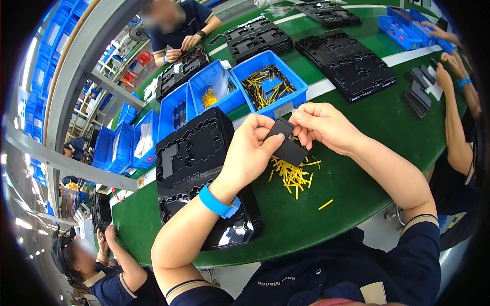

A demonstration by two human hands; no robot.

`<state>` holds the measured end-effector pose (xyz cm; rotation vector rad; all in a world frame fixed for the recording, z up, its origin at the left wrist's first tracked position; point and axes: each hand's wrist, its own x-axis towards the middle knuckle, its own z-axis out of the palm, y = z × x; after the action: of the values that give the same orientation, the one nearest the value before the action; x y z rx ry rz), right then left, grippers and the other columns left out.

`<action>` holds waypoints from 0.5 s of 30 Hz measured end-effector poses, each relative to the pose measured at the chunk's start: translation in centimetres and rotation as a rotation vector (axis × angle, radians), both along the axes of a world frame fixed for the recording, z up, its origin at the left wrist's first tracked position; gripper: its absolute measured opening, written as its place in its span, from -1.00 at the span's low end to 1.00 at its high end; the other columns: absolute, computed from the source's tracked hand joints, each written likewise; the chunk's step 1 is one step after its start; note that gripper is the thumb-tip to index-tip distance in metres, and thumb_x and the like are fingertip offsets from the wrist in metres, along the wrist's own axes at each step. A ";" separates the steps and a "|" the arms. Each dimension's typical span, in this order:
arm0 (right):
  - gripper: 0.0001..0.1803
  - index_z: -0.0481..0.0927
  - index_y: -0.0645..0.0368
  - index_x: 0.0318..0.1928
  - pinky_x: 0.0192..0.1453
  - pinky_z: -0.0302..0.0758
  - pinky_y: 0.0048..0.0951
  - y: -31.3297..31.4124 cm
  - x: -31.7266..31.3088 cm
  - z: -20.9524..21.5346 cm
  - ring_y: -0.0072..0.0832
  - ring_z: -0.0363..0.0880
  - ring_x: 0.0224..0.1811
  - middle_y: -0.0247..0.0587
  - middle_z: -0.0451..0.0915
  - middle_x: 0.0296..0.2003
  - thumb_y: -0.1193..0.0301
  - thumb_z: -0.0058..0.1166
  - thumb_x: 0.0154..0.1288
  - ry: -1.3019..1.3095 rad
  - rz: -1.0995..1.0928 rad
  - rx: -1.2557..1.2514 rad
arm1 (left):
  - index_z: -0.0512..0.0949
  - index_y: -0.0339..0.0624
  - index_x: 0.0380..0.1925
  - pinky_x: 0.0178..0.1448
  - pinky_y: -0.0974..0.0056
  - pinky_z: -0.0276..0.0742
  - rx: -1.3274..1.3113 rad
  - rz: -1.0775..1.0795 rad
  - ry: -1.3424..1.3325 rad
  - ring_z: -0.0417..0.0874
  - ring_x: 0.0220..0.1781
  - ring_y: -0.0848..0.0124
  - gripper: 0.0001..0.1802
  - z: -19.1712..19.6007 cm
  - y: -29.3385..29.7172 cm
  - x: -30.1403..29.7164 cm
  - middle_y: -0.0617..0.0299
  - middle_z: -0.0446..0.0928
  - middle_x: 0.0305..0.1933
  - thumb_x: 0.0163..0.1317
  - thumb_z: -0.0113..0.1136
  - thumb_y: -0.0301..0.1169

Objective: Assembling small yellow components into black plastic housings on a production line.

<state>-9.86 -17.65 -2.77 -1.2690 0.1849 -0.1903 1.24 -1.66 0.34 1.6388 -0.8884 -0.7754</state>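
My left hand (255, 138), with a blue band on its wrist, grips a flat black rectangular case (291, 151) between thumb and fingers. The case is held tilted above the green table. At its upper right edge, my right hand (322, 125) is closed in a pinch; whatever sits between its fingertips is hidden or too small to name. Just below the case lies a loose pile of thin yellow strips (293, 176). A single yellow strip (325, 204) rests apart from it, nearer the table's front edge.
Left of my hands stands a stack of black moulded trays (196, 148). Beyond are a blue bin (301, 95) of black and yellow strips and another blue bin (224, 108) with yellow pieces. More black trays (352, 64) lie farther back. Other people work around the table.
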 end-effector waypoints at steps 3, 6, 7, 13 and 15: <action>-0.71 0.48 0.24 -0.32 -0.50 0.42 -0.61 -0.1 0.0 -0.2 -0.64 0.47 -0.56 -0.28 0.51 -0.48 0.25 -0.07 0.41 0.015 0.035 0.022 | 0.32 -0.32 -0.13 -0.26 0.42 0.54 0.052 -0.018 0.025 0.62 -0.30 0.49 -0.73 0.4 0.1 0.1 0.10 0.61 -0.29 0.20 0.13 -0.59; -0.70 0.47 0.22 -0.36 -0.53 0.39 -0.62 0.0 0.1 -0.2 -0.65 0.45 -0.57 -0.29 0.51 -0.48 0.23 -0.01 0.38 0.021 0.026 0.018 | 0.31 -0.32 -0.11 -0.28 0.41 0.55 0.065 -0.025 0.055 0.63 -0.30 0.48 -0.72 0.7 0.0 -0.2 0.09 0.62 -0.28 0.20 0.12 -0.58; -0.70 0.47 0.21 -0.38 -0.54 0.38 -0.63 0.0 0.2 -0.4 -0.66 0.44 -0.59 -0.31 0.50 -0.51 0.22 0.02 0.35 0.006 0.022 -0.003 | 0.30 -0.32 -0.10 -0.28 0.40 0.55 0.070 -0.023 0.060 0.63 -0.30 0.47 -0.71 0.8 0.0 -0.2 0.08 0.62 -0.28 0.20 0.12 -0.58; -0.71 0.47 0.18 -0.44 -0.57 0.34 -0.66 0.8 0.1 -0.5 -0.71 0.38 -0.63 -0.40 0.45 -0.60 0.23 0.11 0.29 -0.034 -0.032 -0.131 | 0.30 -0.31 -0.02 -0.24 0.44 0.53 0.022 -0.023 0.013 0.63 -0.30 0.49 -0.65 0.4 0.0 -0.4 0.10 0.62 -0.31 0.20 0.11 -0.61; -0.71 0.47 0.18 -0.43 -0.56 0.33 -0.66 1.4 0.1 -0.9 -0.74 0.36 -0.63 -0.43 0.43 -0.62 0.23 0.10 0.30 -0.072 -0.132 -0.232 | 0.31 -0.28 0.02 -0.24 0.44 0.54 0.000 -0.056 0.007 0.63 -0.28 0.49 -0.63 0.2 0.1 -0.3 0.12 0.62 -0.28 0.21 0.10 -0.60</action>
<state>-9.72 -16.27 -3.65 -1.4790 0.1883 -0.3786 0.91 -1.55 0.57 1.6159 -0.9332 -0.8189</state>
